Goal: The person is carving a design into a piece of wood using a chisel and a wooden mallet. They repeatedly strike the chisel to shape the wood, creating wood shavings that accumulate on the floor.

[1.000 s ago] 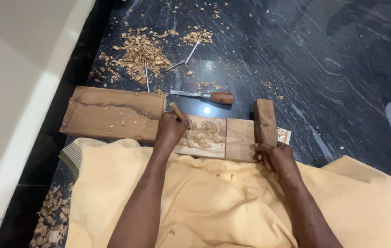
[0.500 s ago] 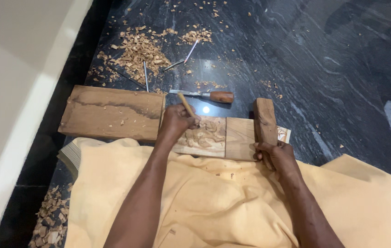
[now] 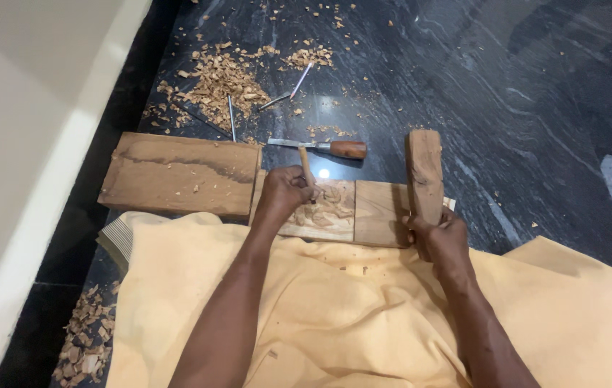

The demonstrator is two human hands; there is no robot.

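Left hand (image 3: pixel 286 192) grips chisel (image 3: pixel 307 164) on carved panel (image 3: pixel 331 210); right hand (image 3: pixel 444 233) grips mallet (image 3: pixel 424 174).

Two hands: left hand (image 3: pixel 286 192), right hand (image 3: pixel 444 233). Two wooden boards: plain board (image 3: pixel 180 174), carved board (image 3: pixel 353 212). One mallet (image 3: pixel 424 176). One red-handled chisel (image 3: pixel 324 148).

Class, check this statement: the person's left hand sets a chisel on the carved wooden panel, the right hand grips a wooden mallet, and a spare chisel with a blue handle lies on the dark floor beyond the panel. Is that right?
Not quite. The head view shows the spare chisel has a reddish-brown handle, not blue. The rest holds: the left hand sets a chisel on the carved wooden panel, and the right hand grips a wooden mallet.
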